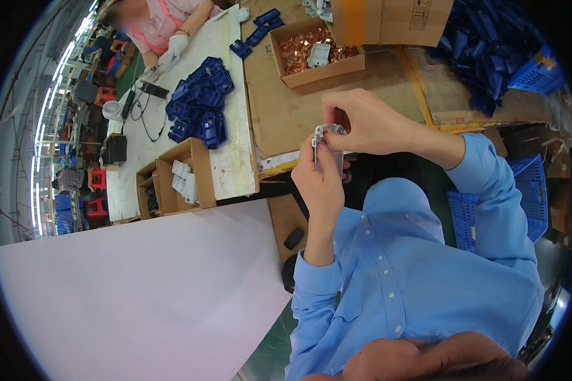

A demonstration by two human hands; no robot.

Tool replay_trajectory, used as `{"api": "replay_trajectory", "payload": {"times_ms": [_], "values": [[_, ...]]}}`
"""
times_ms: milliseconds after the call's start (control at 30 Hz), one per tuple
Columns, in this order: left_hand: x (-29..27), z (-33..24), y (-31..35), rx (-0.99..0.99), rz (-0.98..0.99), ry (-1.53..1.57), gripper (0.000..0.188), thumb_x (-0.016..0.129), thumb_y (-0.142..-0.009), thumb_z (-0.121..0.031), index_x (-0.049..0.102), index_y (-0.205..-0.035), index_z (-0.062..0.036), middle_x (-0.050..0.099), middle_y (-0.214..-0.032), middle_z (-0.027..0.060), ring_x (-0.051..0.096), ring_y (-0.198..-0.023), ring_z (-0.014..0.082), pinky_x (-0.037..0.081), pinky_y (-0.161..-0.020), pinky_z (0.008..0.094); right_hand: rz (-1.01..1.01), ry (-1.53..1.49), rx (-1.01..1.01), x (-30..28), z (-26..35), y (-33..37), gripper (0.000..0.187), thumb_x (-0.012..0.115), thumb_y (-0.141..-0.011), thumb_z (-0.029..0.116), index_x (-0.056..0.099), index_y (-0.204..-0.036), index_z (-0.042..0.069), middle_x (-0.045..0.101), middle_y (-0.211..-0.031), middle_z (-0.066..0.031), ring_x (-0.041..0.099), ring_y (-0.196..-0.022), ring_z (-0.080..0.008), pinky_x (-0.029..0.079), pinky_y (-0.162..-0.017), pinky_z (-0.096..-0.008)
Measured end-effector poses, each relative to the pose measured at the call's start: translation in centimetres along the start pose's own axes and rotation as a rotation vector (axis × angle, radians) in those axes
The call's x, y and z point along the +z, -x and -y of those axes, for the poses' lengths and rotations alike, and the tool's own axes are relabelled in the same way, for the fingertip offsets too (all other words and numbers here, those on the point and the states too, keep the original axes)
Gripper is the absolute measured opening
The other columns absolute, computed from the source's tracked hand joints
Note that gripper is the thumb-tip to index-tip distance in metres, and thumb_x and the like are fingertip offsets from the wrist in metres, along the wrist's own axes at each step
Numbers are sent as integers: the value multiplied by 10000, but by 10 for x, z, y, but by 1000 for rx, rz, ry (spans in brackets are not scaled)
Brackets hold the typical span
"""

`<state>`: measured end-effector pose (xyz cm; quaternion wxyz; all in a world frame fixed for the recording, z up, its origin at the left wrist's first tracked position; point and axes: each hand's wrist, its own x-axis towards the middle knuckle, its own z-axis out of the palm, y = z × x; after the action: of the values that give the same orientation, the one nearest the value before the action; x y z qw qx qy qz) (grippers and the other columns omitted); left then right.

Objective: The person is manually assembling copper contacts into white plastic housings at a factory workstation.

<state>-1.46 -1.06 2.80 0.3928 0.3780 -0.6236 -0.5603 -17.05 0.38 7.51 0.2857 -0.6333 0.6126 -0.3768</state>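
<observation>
A small pale grey plastic housing (318,136) is held up in front of my body, just off the near edge of the work table. My left hand (319,184) grips it from below and the side, thumb along its face. Over its upper end, my right hand (370,120) is closed, with thumb and fingertips pinched at the opening. Whatever lies between those right fingertips is too small and covered to make out. Beyond the hands, an open carton (285,80) holds many small copper-coloured metal pieces, with one pale grey housing (319,54) lying on them.
Blue plastic parts (200,98) lie heaped on the table at left, and more (483,47) at far right. A divided cardboard box (196,171) holds pale housings. A blue basket (531,197) stands by my right arm. Across the table sits a gloved person (165,28).
</observation>
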Motion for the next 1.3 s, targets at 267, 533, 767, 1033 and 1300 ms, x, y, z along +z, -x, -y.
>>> {"api": "replay_trajectory", "payload": {"times_ms": [267, 533, 767, 1033, 1300], "values": [[-4, 2, -3, -81, 5, 14, 252, 503, -965, -168, 602, -1117, 7, 646, -734, 62, 619, -583, 101, 479, -493, 222, -5, -76, -12, 5, -9, 0, 223, 673, -727, 160, 518, -757, 3, 588, -673, -133, 580, -643, -293, 436, -568, -386], [-6, 8, -7, -88, 49, 53, 257, 522, -966, -187, 598, -1137, -11, 635, -757, 47, 607, -597, 92, 463, -495, 207, 46, 12, -50, 2, -13, -6, 216, 675, -748, 140, 504, -773, 10, 579, -657, -128, 568, -613, -268, 423, -542, -369], [-11, 20, -21, -125, 53, 42, 266, 538, -962, -198, 584, -1152, -17, 630, -788, 47, 607, -610, 94, 458, -490, 198, 20, 43, -118, 12, -28, -22, 211, 673, -756, 133, 493, -777, 27, 578, -627, -120, 560, -555, -253, 407, -503, -360], [-67, 35, -88, 48, -35, -471, 231, 570, -917, -176, 609, -1065, -3, 682, -859, 164, 658, -766, 228, 494, -710, 350, 122, -206, 20, -2, -62, -90, 260, 691, -788, 233, 613, -891, 6, 632, -823, -134, 627, -796, -237, 488, -695, -344], [-131, 85, -320, 32, -205, -495, 254, 659, -845, -146, 598, -978, 62, 662, -712, 107, 578, -488, 113, 443, -457, 275, -43, 505, 223, 9, -150, -172, 688, 655, -790, 250, 376, -1388, 52, 318, -1434, -266, 270, -1347, -467, 265, -1109, -520]]}}
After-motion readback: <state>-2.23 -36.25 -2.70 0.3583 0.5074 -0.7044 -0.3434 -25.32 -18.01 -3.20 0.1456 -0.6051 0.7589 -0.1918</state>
